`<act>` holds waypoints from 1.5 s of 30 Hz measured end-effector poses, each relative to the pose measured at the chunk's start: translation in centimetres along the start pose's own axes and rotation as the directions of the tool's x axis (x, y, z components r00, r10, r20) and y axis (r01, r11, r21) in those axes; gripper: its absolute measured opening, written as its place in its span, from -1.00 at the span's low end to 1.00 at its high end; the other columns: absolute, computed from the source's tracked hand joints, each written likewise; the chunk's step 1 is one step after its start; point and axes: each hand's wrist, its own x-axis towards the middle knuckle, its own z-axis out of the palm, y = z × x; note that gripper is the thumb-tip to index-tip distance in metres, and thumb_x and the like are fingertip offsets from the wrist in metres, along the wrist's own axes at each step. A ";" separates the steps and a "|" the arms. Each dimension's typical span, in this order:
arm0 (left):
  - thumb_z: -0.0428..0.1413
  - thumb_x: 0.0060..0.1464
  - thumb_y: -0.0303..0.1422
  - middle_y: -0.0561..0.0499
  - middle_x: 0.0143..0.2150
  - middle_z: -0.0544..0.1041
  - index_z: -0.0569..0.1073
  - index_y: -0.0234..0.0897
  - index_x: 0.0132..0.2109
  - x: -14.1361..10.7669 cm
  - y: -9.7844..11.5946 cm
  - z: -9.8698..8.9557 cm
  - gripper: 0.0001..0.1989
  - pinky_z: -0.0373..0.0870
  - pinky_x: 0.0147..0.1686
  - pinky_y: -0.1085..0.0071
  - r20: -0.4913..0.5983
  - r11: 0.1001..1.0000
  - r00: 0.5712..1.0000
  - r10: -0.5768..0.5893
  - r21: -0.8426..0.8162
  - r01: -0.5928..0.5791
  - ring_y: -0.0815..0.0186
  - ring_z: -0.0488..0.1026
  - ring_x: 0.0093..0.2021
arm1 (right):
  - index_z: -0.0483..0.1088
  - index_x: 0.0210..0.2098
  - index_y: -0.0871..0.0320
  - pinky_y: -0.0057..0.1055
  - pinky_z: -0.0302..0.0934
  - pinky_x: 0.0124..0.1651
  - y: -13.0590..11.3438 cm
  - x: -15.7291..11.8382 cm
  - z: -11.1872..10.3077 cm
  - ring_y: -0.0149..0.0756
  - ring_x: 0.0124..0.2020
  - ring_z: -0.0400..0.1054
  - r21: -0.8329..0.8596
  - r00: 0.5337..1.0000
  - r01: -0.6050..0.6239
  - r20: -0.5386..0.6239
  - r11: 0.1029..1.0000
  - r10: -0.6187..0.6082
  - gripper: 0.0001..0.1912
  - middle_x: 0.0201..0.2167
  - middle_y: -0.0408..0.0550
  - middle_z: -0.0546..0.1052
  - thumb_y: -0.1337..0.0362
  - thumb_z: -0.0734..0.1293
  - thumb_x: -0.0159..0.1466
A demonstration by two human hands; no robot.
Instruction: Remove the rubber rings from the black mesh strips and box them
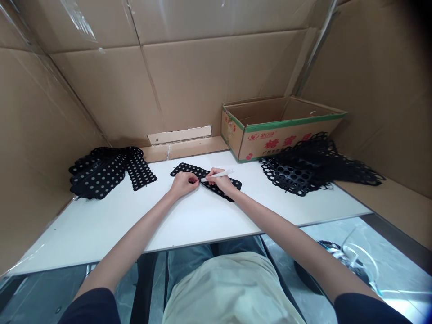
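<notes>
A strip of black fabric with rows of round holes (pixel 189 168) lies slantwise on the white table in front of me. My right hand (pixel 219 181) is closed around a white pen-like tool (pixel 225 173), whose tip points left at the strip's middle. Just left of that tip, my left hand (pixel 184 183) has its fingers pinched together at the strip's near edge. What sits between those fingertips is too small to make out.
Stacked black dotted fabric (pixel 101 173) lies at the left of the white table (pixel 162 225). A cardboard box with green edging (pixel 283 128) stands back right, black mesh fabric (pixel 300 166) before it. Cardboard walls (pixel 216 67) enclose the back and sides. A black bin (pixel 307 274) is below right.
</notes>
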 end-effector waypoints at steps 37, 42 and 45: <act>-0.08 0.13 -0.29 0.01 -0.46 0.44 0.43 -0.30 -0.49 -0.9 1.8 -2.1 -0.68 0.19 -0.41 0.48 0.063 0.972 0.987 0.149 0.171 -0.158 0.40 0.35 -0.44 | 0.28 -0.15 0.10 -0.35 0.16 -0.05 -1.9 0.6 -0.7 -0.32 -0.17 0.31 -0.073 0.927 0.364 -0.069 0.929 -0.369 -0.74 -0.29 -0.07 0.41 0.29 0.08 0.21; -0.09 0.13 -0.30 0.01 -0.46 0.45 0.42 -0.30 -0.49 -0.9 1.7 -2.1 -0.68 0.20 -0.40 0.47 0.080 0.970 0.985 0.155 0.175 -0.167 0.39 0.36 -0.43 | 0.23 -0.26 0.10 -0.38 0.22 -0.18 -1.4 1.5 -1.4 -0.31 -0.24 0.33 -0.112 0.902 0.323 -0.265 0.940 -0.342 -0.81 -0.34 -0.08 0.40 0.23 0.24 0.12; -0.08 0.13 -0.30 0.01 -0.46 0.45 0.41 -0.29 -0.49 -0.8 1.6 -2.1 -0.69 0.22 -0.38 0.48 0.089 0.972 0.985 0.151 0.171 -0.164 0.39 0.37 -0.42 | 0.16 -0.17 0.08 -0.40 0.23 -0.22 -1.0 2.3 -2.3 -0.33 -0.31 0.35 -0.091 0.879 0.305 -0.355 0.948 -0.317 -0.65 -0.40 -0.13 0.41 0.24 0.30 0.05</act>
